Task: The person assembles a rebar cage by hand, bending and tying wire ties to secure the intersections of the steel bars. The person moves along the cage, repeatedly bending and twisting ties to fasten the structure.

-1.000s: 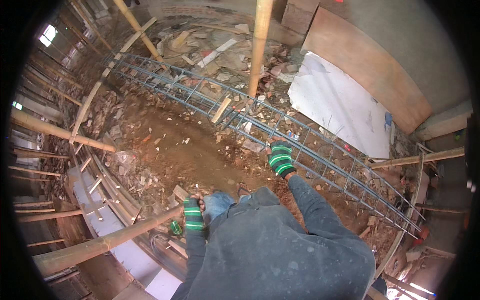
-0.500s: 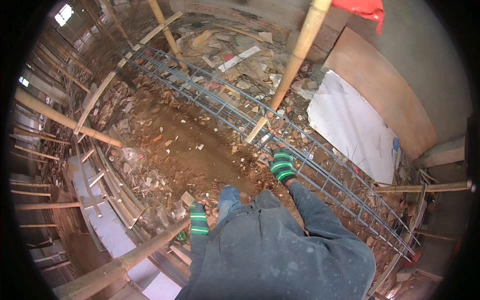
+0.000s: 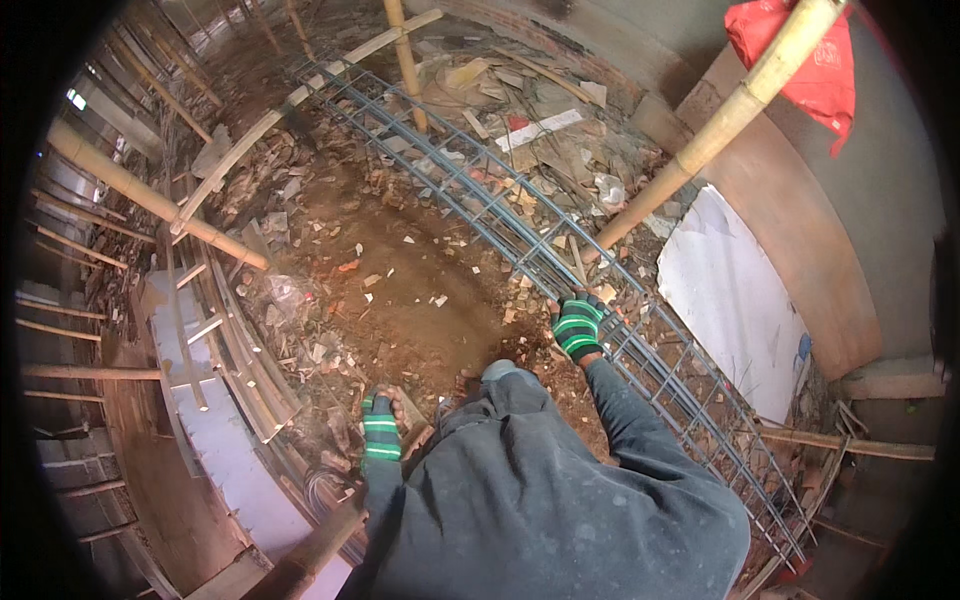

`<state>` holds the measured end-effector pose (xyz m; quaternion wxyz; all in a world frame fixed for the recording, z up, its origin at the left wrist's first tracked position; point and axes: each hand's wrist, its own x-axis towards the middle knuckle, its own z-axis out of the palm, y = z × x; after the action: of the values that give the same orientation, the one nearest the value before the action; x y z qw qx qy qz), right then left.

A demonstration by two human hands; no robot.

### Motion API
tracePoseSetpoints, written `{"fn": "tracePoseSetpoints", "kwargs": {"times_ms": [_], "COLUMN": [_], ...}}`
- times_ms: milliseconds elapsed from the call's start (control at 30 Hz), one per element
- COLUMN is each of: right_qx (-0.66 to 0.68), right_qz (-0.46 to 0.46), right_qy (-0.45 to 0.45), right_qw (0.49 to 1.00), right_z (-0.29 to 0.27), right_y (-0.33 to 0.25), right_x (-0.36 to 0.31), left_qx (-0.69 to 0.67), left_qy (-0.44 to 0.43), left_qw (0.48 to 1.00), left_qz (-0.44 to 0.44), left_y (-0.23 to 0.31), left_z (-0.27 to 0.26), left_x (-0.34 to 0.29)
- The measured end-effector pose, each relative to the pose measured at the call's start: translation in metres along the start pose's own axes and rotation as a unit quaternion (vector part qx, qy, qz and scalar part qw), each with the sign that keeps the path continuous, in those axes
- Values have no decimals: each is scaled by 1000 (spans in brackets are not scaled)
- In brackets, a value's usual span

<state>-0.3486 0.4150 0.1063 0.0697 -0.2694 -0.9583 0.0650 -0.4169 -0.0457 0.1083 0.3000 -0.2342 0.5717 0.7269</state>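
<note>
Both my hands wear green-and-black striped fingerless gloves. My right hand [image 3: 577, 325] rests on the near bar of a long steel rebar cage [image 3: 480, 200] that lies on the ground and runs from the upper left to the lower right; its fingers curl over the bar. My left hand [image 3: 381, 430] hangs low at my left side, over rubble and close to a bamboo pole [image 3: 320, 540]; whether it holds anything is unclear. My dark grey sleeves and trousers fill the lower middle.
Brown dirt strewn with broken brick and wood scraps lies ahead. Bamboo poles [image 3: 720, 130] lean across the cage. A white sheet [image 3: 730, 300] and plywood boards [image 3: 800, 250] stand to the right, a red cloth [image 3: 810, 60] above. Curved rebar and planks [image 3: 220, 340] lie on the left.
The view has shifted, so the cage and poles sit further right and lower. My right hand stays on the cage bar. My left hand has dropped lower, away from the pole.
</note>
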Motion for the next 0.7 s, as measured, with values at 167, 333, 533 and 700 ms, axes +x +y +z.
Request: {"fn": "tracePoseSetpoints", "kwargs": {"times_ms": [167,333,533,700], "right_qx": [89,59,108,71], "right_qz": [-66,-105,-134,-134], "right_qy": [100,25,108,61], "right_qw": [989,992,979,986], "right_z": [20,32,44,70], "right_y": [-46,-74,-120,-161], "right_x": [41,83,143,207], "left_qx": [-84,-75,-139,-116], "left_qy": [24,88,140,122], "left_qw": [993,993,979,986], "left_qz": [-79,3,-60,-9], "left_y": [37,57,95,135], "left_z": [-18,-11,-16,-16], "left_x": [25,39,99,173]}}
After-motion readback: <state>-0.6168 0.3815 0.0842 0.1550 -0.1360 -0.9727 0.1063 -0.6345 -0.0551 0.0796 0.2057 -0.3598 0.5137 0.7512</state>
